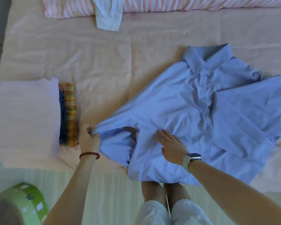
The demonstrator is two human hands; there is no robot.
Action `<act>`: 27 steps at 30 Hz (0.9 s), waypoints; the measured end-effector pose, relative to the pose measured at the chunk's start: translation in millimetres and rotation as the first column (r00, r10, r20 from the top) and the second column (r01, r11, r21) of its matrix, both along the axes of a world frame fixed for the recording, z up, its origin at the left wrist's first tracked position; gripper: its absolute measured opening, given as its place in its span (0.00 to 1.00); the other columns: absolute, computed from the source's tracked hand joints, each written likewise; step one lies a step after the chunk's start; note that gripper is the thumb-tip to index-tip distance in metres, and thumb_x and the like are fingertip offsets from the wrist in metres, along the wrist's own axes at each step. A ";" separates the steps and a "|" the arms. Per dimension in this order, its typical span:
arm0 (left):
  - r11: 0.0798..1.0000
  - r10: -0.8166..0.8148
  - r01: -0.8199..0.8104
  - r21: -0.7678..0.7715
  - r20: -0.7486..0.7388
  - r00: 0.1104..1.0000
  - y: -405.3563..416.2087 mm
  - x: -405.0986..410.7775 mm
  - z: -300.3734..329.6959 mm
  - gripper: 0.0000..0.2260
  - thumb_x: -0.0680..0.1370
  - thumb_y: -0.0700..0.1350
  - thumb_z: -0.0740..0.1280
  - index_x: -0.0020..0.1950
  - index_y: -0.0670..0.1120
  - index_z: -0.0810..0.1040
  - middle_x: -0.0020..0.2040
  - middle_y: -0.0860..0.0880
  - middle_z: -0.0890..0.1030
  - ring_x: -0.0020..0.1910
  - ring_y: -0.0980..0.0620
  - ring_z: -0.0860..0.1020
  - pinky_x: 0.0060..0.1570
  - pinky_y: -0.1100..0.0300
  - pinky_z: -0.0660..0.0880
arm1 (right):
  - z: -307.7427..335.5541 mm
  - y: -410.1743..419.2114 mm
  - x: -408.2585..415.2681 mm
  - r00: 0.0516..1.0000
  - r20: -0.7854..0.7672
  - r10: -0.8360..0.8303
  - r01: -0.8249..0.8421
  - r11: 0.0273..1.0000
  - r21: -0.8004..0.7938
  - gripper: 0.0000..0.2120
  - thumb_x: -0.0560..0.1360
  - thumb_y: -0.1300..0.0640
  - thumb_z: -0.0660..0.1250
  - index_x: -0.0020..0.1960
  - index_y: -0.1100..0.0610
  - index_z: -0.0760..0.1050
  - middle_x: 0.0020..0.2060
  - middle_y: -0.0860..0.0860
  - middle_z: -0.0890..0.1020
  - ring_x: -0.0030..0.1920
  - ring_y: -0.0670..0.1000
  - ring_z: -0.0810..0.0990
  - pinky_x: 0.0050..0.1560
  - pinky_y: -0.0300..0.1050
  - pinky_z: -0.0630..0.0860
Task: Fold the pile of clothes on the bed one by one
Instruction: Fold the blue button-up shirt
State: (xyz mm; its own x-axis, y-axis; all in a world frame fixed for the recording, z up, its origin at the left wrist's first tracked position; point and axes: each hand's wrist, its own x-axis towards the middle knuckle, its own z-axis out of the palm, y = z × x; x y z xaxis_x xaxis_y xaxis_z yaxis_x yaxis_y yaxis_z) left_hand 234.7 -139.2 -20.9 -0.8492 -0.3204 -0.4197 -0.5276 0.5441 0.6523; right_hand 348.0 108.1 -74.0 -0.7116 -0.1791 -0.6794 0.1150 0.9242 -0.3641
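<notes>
A light blue button-up shirt lies front-up across the peach bed sheet, collar toward the far right, its right sleeve folded over the body. My left hand pinches the edge of the shirt's left sleeve at the near left. My right hand rests flat, fingers spread, on the shirt's front near the armpit. A stack of folded clothes sits at the left, pale lilac on top with dark blue and yellow plaid layers showing at its side.
A white garment lies at the far side against a pink-striped pillow. A green round container stands on the floor at the near left. My legs stand at the bed's near edge.
</notes>
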 end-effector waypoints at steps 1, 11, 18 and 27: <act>0.999 0.012 -0.015 -0.043 -0.069 0.998 0.9 -1.2 7.8 0.10 0.72 0.30 0.61 0.51 0.41 0.71 0.45 0.46 0.73 0.46 0.50 0.70 0.41 0.63 0.64 | 0.3 0.6 -2.9 1.000 0.003 0.004 -0.004 1.000 -0.010 0.27 0.79 0.58 0.53 0.76 0.50 0.49 0.76 0.46 0.47 0.76 0.48 0.46 0.74 0.45 0.50; 0.672 -0.705 0.506 0.541 0.258 0.661 23.3 85.5 28.2 0.07 0.72 0.46 0.70 0.49 0.53 0.77 0.49 0.60 0.79 0.47 0.68 0.76 0.52 0.66 0.71 | 57.1 -46.8 -44.3 0.349 0.705 -0.617 0.934 0.164 -0.318 0.08 0.78 0.48 0.60 0.52 0.52 0.72 0.44 0.51 0.79 0.46 0.51 0.77 0.50 0.46 0.73; 0.918 -0.381 0.367 0.153 0.077 0.921 5.3 38.9 4.1 0.17 0.73 0.39 0.66 0.60 0.46 0.71 0.55 0.54 0.71 0.53 0.54 0.68 0.49 0.67 0.64 | 33.8 -82.0 -40.6 0.441 0.487 -0.754 0.897 0.374 -0.233 0.08 0.75 0.52 0.65 0.51 0.56 0.72 0.40 0.54 0.75 0.42 0.53 0.72 0.42 0.43 0.69; 0.872 -0.471 0.428 0.237 0.169 0.866 10.4 -16.5 -32.4 0.14 0.78 0.41 0.63 0.34 0.44 0.62 0.33 0.50 0.64 0.32 0.53 0.62 0.31 0.64 0.61 | 24.7 -100.7 -32.2 0.281 0.342 -0.897 0.952 0.216 -0.218 0.09 0.76 0.60 0.61 0.48 0.63 0.77 0.37 0.54 0.77 0.40 0.54 0.74 0.46 0.47 0.73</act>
